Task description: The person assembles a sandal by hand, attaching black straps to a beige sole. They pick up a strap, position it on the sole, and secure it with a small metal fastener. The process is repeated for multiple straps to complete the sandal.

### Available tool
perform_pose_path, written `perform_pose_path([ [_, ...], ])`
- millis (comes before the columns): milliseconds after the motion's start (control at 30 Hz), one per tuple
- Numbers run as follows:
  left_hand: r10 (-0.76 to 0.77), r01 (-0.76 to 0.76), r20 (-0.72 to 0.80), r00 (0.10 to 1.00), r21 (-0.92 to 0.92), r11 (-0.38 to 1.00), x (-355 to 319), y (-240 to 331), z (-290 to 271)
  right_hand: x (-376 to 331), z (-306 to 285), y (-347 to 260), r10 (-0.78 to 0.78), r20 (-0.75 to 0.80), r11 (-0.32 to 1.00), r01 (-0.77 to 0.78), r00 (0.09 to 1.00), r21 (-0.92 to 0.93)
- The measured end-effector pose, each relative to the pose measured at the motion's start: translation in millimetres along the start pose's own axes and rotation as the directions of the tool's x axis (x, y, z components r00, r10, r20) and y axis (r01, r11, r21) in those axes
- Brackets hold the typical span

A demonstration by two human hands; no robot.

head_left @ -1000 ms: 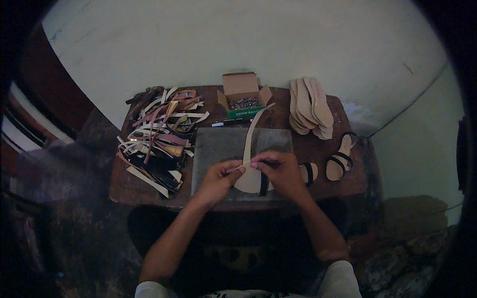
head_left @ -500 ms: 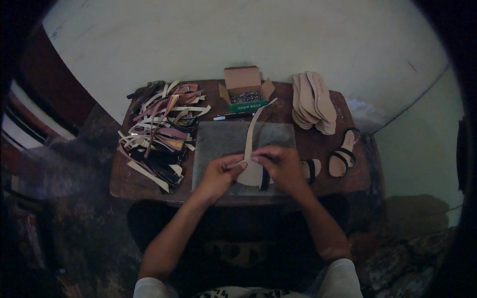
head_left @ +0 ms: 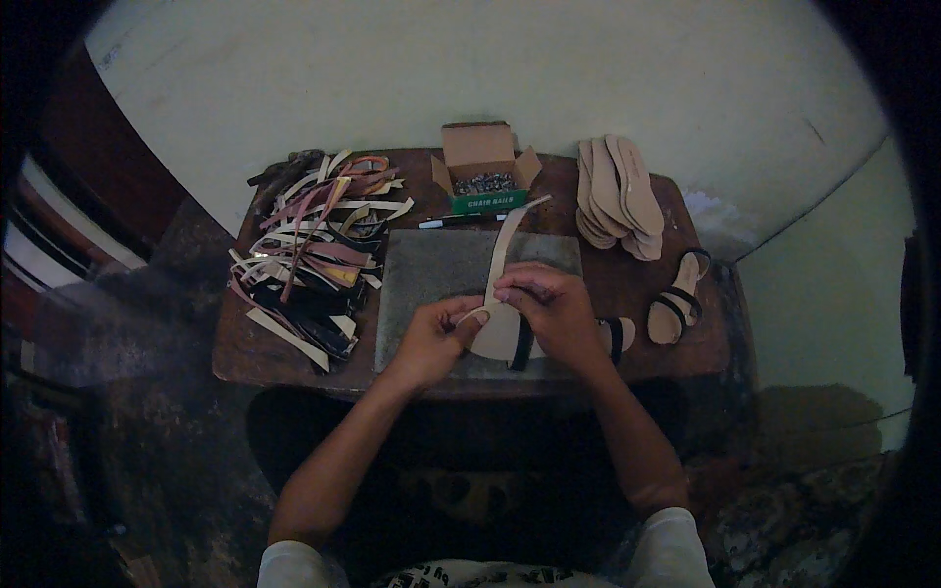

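A long beige strap (head_left: 502,252) stands up between my hands, its narrow tip curving away to the far right. My left hand (head_left: 431,341) pinches its lower end between thumb and fingers. Slightly higher up, the closed fingers of my right hand (head_left: 551,312) grip the same strap. Underneath lies a beige sandal sole (head_left: 494,340) with a black strap (head_left: 521,350) across it, partly hidden by my right hand. The sole rests on a grey square slab (head_left: 421,265).
Loose straps (head_left: 323,250) are heaped on the left of the wooden table (head_left: 402,382). Behind the slab are a marker (head_left: 461,221) and an open box (head_left: 487,201) of small metal nails. To the right are stacked insoles (head_left: 619,191), a black-strapped sandal (head_left: 676,306) and another sandal (head_left: 618,338).
My right hand has shifted slightly up along the beige strap. The strap leans a little further right at its tip. The camera view has moved slightly.
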State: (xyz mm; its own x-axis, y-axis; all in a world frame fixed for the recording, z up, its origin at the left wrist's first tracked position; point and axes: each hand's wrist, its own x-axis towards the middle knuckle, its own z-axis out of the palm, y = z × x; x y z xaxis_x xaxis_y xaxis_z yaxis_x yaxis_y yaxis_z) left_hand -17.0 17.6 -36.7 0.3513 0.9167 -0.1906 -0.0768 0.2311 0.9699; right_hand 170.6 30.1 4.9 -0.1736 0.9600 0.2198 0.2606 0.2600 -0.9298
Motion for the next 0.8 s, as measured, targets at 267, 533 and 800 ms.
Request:
perform_pose_path([
  [267,0.021,-0.019,-0.025,0.999,0.046,0.999,3.2,-5.7,-0.2,2.7,4.7,4.4,-0.046,0.007,0.998,0.046,0.999,-0.035],
  [533,0.021,-0.018,-0.064,0.998,0.055,0.998,-0.3,-1.0,3.3,4.4,3.5,2.3,-0.083,0.034,0.992,0.086,0.996,-0.096],
  [800,0.058,-0.053,-0.051,0.997,0.087,0.995,-0.3,-0.7,3.5,3.7,5.2,2.8,-0.059,0.034,0.997,0.061,0.998,-0.046],
])
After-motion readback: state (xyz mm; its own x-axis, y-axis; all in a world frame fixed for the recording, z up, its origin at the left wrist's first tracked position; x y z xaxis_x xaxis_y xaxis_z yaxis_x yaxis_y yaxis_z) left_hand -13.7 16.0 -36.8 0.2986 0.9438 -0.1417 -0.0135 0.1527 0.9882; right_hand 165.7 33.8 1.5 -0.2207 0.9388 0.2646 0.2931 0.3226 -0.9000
